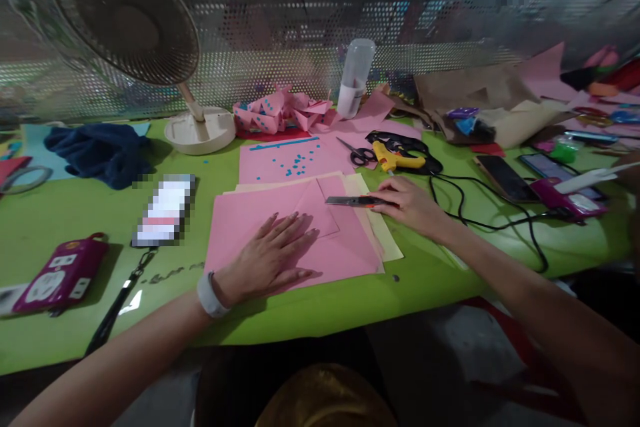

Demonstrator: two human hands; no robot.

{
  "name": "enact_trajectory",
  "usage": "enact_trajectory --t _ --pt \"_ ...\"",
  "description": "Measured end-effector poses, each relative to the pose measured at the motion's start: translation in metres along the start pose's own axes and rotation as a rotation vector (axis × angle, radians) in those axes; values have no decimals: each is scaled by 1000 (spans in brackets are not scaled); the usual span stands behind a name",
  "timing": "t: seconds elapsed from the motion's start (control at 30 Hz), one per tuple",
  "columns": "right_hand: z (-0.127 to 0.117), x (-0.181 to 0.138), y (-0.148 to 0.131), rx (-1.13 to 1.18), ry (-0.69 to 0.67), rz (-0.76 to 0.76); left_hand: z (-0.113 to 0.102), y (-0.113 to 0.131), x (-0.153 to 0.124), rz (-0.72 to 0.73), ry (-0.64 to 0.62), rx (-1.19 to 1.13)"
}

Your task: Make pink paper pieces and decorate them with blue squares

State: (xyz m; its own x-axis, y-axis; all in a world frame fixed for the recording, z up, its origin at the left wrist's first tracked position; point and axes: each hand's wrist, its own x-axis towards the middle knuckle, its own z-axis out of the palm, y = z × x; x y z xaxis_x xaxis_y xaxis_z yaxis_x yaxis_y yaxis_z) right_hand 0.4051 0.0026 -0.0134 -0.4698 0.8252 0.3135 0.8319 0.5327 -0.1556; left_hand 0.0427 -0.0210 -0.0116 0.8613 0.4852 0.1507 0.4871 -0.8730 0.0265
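My left hand [273, 253] lies flat, fingers spread, on a large pink paper sheet [235, 227] on the green table [75, 207]. A smaller pink square [320, 203] lies on the sheet just past my fingertips. My right hand [407, 203] is closed around a utility knife [350, 201] with an orange slider. Its blade points left, over the small square's right edge. Cream sheets [387, 240] stick out beneath the pink one on the right.
A desk fan [125, 20] stands at the back left beside a dark blue cloth [100, 153]. Behind the sheets lie pink paper with blue bits [285, 160], scissors [357, 153], a yellow glue gun [397, 160] with black cable, folded pink shapes [280, 110], a bottle [355, 77], and phones [505, 177] at right.
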Motion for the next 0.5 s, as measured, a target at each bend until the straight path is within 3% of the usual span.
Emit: enact_trajectory --t 0.5 --pt "-1 -3 -4 20 -20 -36 3 0 -1 -1 -13 -5"
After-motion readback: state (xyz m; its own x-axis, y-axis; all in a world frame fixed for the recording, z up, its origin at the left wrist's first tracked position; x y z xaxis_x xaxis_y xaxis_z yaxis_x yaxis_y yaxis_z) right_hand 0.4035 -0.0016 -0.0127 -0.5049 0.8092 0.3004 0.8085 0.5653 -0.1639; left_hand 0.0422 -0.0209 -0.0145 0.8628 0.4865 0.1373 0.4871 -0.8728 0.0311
